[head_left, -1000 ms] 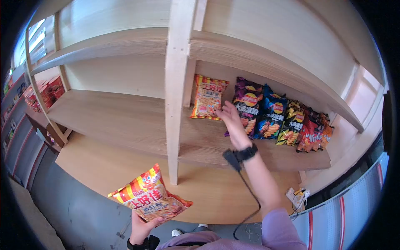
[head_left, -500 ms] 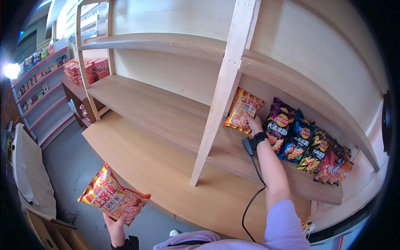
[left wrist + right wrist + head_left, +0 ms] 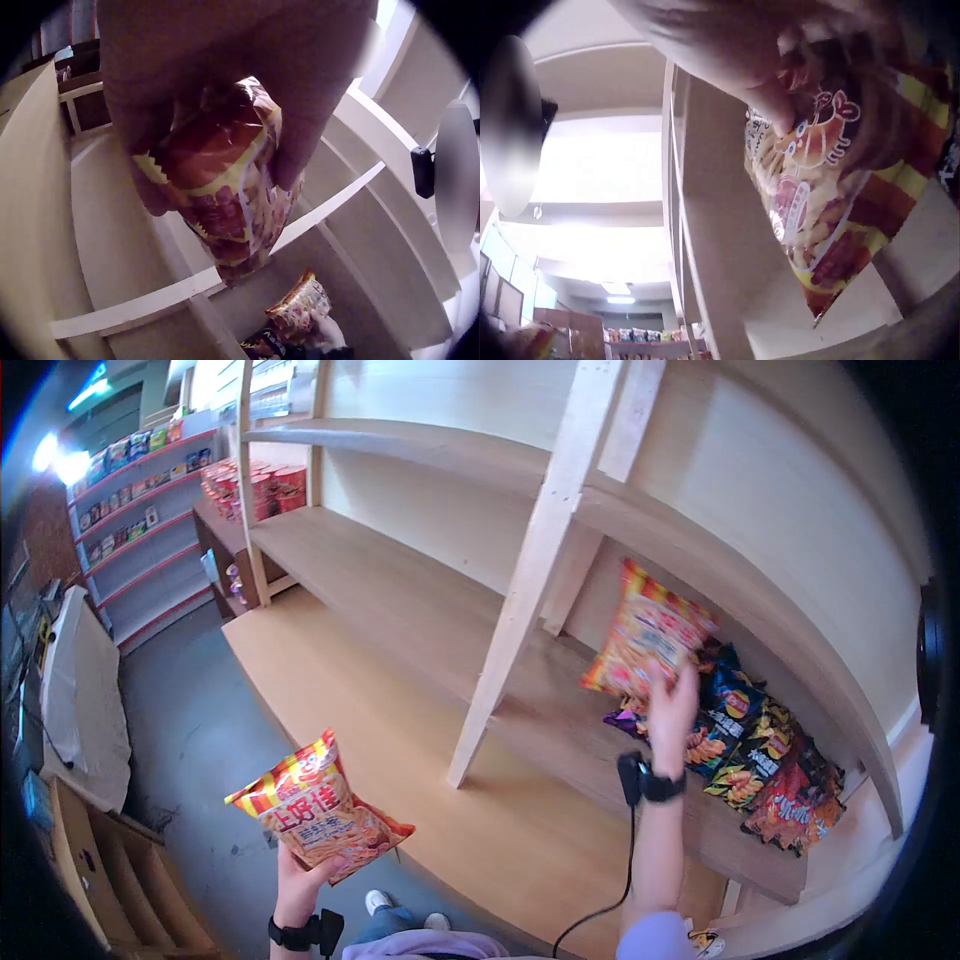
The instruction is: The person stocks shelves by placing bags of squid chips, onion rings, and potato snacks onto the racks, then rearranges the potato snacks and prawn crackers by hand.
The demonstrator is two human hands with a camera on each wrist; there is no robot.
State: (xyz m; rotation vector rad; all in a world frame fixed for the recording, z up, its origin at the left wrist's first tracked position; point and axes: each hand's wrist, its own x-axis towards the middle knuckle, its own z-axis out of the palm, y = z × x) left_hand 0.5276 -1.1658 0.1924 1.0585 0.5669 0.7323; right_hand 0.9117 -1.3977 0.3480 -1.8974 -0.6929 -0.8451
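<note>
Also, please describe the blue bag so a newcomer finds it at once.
On the wooden shelf, look right of the post. The blue bag is between the purple bag and yellow bag; of these, only its front is blue.

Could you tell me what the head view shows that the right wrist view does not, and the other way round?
Only the head view shows the shoes and the lilac sleeve. Only the right wrist view clearly shows the blue-eyed cartoon figure on the bag in the right hand. Both show that hand gripping its bag, and the wooden shelving.
</note>
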